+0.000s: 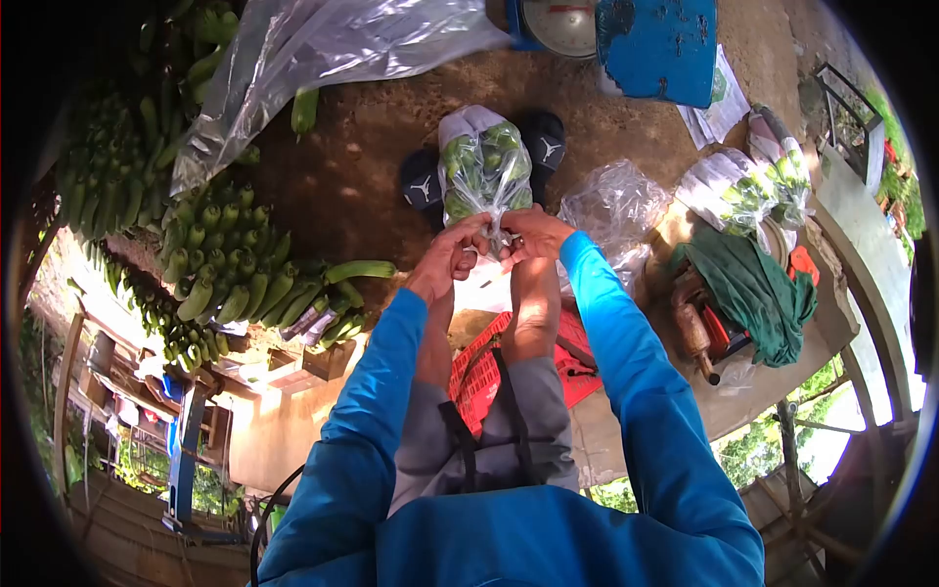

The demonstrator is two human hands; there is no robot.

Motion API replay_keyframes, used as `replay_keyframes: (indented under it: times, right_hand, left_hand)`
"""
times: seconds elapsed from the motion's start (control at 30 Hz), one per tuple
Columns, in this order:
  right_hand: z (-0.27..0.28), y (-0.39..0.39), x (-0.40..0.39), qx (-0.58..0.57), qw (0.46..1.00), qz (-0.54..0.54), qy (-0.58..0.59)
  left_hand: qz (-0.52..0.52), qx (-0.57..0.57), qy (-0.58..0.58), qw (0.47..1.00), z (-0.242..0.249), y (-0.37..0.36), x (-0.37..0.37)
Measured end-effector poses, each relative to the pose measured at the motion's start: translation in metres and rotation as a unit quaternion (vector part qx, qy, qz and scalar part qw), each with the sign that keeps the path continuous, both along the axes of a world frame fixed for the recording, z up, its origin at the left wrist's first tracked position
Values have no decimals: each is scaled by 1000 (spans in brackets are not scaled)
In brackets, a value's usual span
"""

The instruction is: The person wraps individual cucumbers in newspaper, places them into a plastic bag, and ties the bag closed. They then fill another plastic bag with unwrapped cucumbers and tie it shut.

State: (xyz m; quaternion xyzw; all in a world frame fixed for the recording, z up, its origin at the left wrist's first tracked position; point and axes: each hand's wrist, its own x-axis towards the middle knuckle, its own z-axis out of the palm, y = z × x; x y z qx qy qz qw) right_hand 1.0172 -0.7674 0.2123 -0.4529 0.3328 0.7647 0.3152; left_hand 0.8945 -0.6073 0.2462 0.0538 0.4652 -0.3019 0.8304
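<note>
A clear plastic bag of green bananas [484,161] stands on the ground between my feet, with pale paper showing inside along its far part. Its top is gathered into a narrow neck on the side facing me. My left hand [452,256] pinches this neck from the left, fingers curled. From the right, my right hand [533,232] closes on the same gathered plastic. The two hands nearly meet, and the fingertips partly hide the bag's end. Whether a tie is there is too small to tell.
Large bunches of green bananas [230,259] lie at left. Above is a clear plastic sheet [362,39]; a blue scale [558,24] stands beyond. At right are filled bags [729,186], loose plastic bags [616,205] and a green cloth [748,293]. A red crate [474,377] is beneath me.
</note>
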Motion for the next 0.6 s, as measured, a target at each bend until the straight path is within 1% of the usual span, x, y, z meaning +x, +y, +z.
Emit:
replay_keyframes:
  times: [0.03,0.07,0.1,0.13,0.17,0.2,0.23,0.27,0.3,0.33,0.37,0.4,0.43,0.47,0.5,0.53,0.57,0.6]
  right_hand:
    - [2,-2,-3,0,1000,1,3]
    - [4,-8,-10,26,996,-79,-37]
    - [6,-13,-16,51,983,-160,-79]
    - [8,-15,-25,50,983,-161,-78]
    - [17,-7,-35,-5,973,-141,-184]
    - [24,-1,-42,-60,948,-119,-289]
    - [32,3,-45,-61,947,-122,-291]
    - [39,6,-49,-74,930,-114,-342]
    - [45,12,-49,-87,909,-106,-393]
    - [50,19,-50,-126,903,-101,-398]
    - [49,20,-51,-126,902,-103,-399]
    - [47,20,-52,-133,892,-118,-415]
    - [45,21,-52,-141,881,-132,-431]
    - [46,22,-51,-142,880,-136,-433]
    - [47,24,-50,-136,883,-161,-419]
    - [49,25,-48,-130,886,-185,-405]
    - [46,23,-51,-132,885,-188,-406]
    - [45,20,-56,-107,883,-206,-407]
  left_hand:
    - [-16,36,-8,999,1,-1,0]
    - [-33,72,-16,997,3,-4,0]
    - [-34,72,-15,997,5,-7,2]
    - [-51,109,9,993,10,-11,3]
    - [-68,146,31,986,14,-16,5]
    - [-71,146,28,986,16,-20,9]
    - [-88,180,14,980,20,-25,12]
    - [-106,214,1,971,22,-27,15]
    - [-107,214,-3,971,23,-26,21]
    - [-141,230,-13,963,24,-25,26]
    - [-174,246,-24,953,22,-25,28]
    - [-176,247,-26,953,16,-26,28]
    - [-196,278,-45,939,9,-28,28]
    - [-217,308,-65,924,0,-31,25]
    - [-220,308,-68,923,-6,-33,24]
    - [-254,347,-87,899,-13,-34,22]
    - [-288,385,-104,871,-14,-34,22]
    - [-291,383,-105,870,-13,-34,20]
